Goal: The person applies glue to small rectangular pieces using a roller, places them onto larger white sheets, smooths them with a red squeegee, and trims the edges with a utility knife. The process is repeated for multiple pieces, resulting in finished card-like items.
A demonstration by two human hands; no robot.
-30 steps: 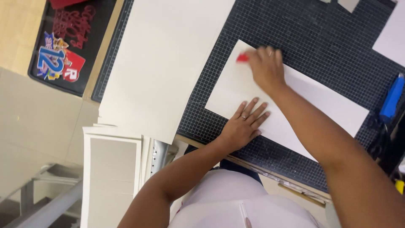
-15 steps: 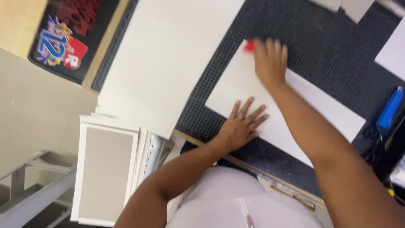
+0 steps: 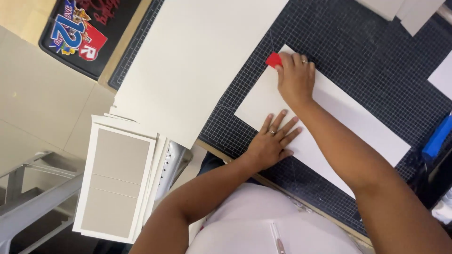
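Observation:
A long white sheet (image 3: pixel 348 117) lies slantwise on a dark gridded cutting mat (image 3: pixel 358 51). My left hand (image 3: pixel 272 141) lies flat on the sheet's near edge, fingers spread, pressing it down. My right hand (image 3: pixel 295 77) rests on the far corner of the sheet and holds a small red flat tool (image 3: pixel 273 59) against the paper. A ring shows on each hand.
A big white sheet (image 3: pixel 197 61) covers the mat's left part. A stack of white-framed grey boards (image 3: pixel 117 181) sits at lower left over a metal frame (image 3: pixel 33 197). A black printed tray (image 3: pixel 84 33) lies top left, a blue tool (image 3: pixel 438 138) at right, white sheets (image 3: pixel 405 11) top right.
My right hand has slid the red tool a little along the sheet's far corner. The view has shifted, bringing more of the stacked boards in. My left hand stays pressed in place.

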